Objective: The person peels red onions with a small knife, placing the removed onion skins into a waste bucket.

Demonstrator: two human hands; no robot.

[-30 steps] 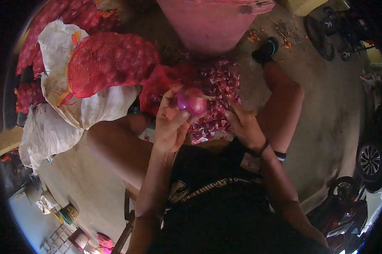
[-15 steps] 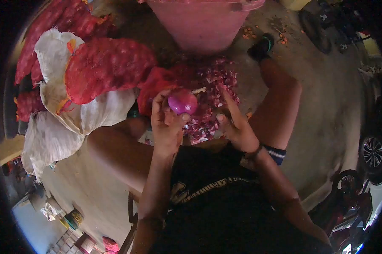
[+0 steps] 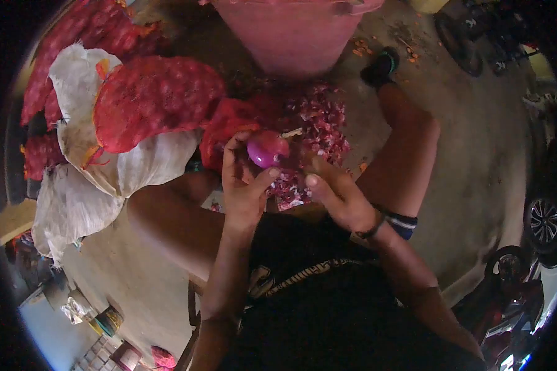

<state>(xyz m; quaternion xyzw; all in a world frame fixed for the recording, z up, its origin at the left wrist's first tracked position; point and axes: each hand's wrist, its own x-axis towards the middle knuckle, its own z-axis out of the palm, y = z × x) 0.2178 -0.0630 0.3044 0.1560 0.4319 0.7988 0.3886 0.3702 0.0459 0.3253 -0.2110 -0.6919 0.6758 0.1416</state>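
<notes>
A shiny purple-red onion (image 3: pixel 266 149) rests in my left hand (image 3: pixel 245 179), its fingers behind it and the thumb at its lower edge. To the right of the onion is my right hand (image 3: pixel 340 195), its thumb stretched toward the onion without touching it. The fingers of that hand are curled and blurred, and whether they hold anything I cannot make out. Beneath both hands lies a heap of purple onion skins (image 3: pixel 321 117).
A large pink tub (image 3: pixel 291 37) stands ahead. Full red net sacks (image 3: pixel 161 99) and white woven sacks (image 3: pixel 158 161) lie at the left. A wheel (image 3: pixel 544 219) and a motorbike (image 3: pixel 507 297) are at the right, beyond my bent leg (image 3: pixel 408 148).
My right hand has moved left, closer to the onion, and its fingers have curled in. The onion has turned slightly in my left hand.
</notes>
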